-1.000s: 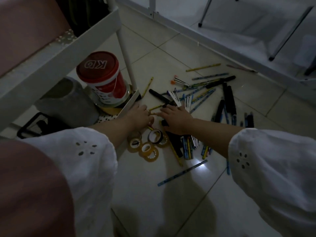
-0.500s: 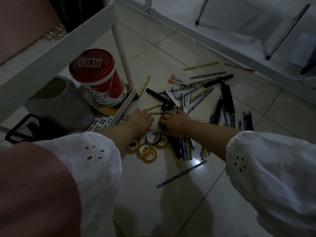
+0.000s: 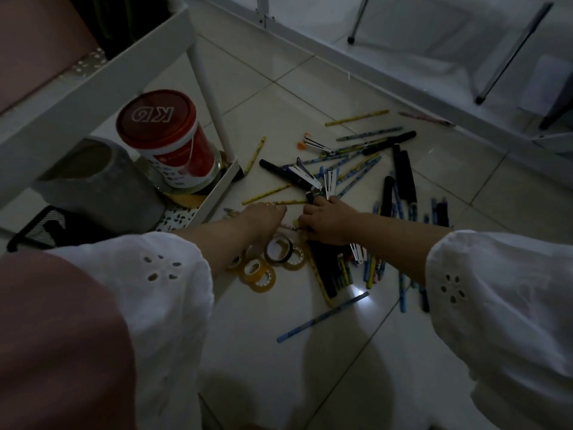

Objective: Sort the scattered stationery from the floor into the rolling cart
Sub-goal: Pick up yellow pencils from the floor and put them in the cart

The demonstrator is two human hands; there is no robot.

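Observation:
Pencils, pens, black markers [image 3: 403, 175] and metal clips lie scattered on the tiled floor. Several tape rolls [image 3: 268, 263] sit just in front of my wrists. The white rolling cart [image 3: 214, 197] stands at the left. My left hand [image 3: 260, 217] reaches down onto a yellow pencil [image 3: 266, 195] beside the cart's bottom tray; its fingertips are hidden. My right hand [image 3: 330, 221] curls its fingers round a black marker [image 3: 324, 263] in the middle of the pile.
The cart's bottom tray holds a red-lidded tub [image 3: 161, 122], a grey pot [image 3: 93, 184] and a black mesh holder [image 3: 40, 226]. A cart post [image 3: 210, 97] rises at the tray's corner. Thin metal chair legs [image 3: 511, 54] stand at the back right.
Both hands have stayed over the same spot in the pile. My right hand's fingers have closed further on the black marker, and my left hand has edged toward the yellow pencil.

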